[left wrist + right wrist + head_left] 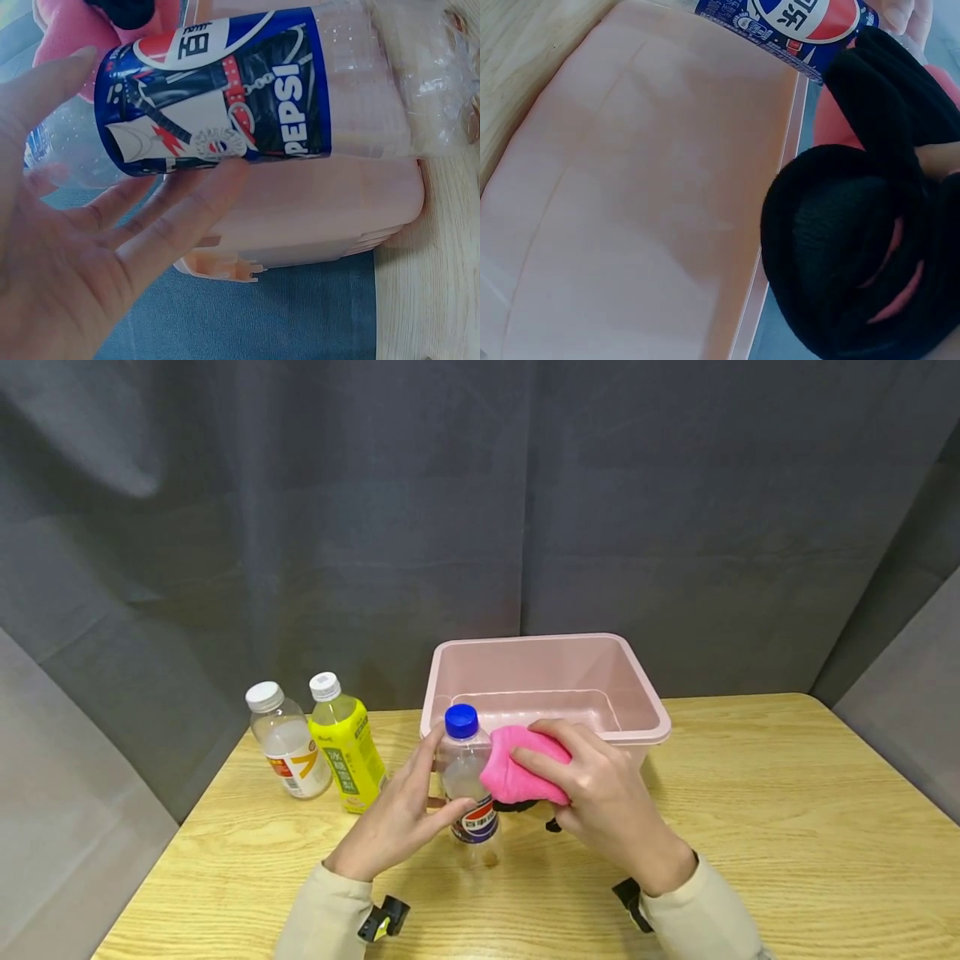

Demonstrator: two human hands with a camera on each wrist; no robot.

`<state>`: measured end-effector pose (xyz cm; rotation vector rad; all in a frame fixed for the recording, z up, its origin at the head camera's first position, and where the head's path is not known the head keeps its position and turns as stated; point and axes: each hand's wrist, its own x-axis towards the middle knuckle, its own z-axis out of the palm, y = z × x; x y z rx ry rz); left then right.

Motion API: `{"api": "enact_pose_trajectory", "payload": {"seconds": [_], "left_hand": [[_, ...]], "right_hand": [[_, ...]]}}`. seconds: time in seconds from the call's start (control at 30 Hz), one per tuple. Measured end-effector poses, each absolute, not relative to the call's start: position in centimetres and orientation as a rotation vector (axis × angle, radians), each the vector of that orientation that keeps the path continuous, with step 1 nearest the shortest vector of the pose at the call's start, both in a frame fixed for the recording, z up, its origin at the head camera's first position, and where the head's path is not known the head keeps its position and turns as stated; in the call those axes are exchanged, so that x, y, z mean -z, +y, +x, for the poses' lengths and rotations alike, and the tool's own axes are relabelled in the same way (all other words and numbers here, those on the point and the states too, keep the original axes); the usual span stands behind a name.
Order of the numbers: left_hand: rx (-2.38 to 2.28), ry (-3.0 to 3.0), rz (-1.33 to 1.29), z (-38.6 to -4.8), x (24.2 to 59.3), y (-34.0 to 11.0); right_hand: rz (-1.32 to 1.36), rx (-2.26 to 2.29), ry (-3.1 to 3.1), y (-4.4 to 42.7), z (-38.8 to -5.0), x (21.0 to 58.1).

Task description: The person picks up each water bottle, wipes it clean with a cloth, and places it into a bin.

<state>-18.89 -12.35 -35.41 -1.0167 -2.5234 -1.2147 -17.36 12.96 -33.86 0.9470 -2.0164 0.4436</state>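
Observation:
A clear Pepsi bottle with a blue cap stands upright on the table. Around its upper part and label is my left hand, thumb on the near side; the left wrist view shows the fingers against the label. My right hand grips a bunched cloth, pink outside, which touches the bottle's shoulder. Black material of this cloth hangs below the hand in the right wrist view. The palm side of the right hand is mostly hidden.
A pink plastic bin stands just behind the bottle and hands. On the left are a yellow-labelled bottle and a white-capped bottle, both upright. Dark curtain hangs behind the wooden table.

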Motion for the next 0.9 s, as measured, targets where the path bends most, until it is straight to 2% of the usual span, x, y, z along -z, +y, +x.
{"api": "enact_pose_trajectory", "payload": {"seconds": [0.3, 0.6, 0.9], "left_hand": [[1.156, -2.505, -1.011, -18.8, 35.3, -12.3], [1.093, -2.53, -0.973, -18.6, 35.2, -12.1], [1.076, -2.573, -0.924, -18.4, 35.0, -12.0]], "right_hand": [[1.013, -0.267, -2.228, 12.5, -17.4, 34.7], [1.149, 0.02, -2.553, 10.5, -17.0, 37.9], [1.17, -0.048, -2.632, 11.0, -17.3, 37.7]]}}
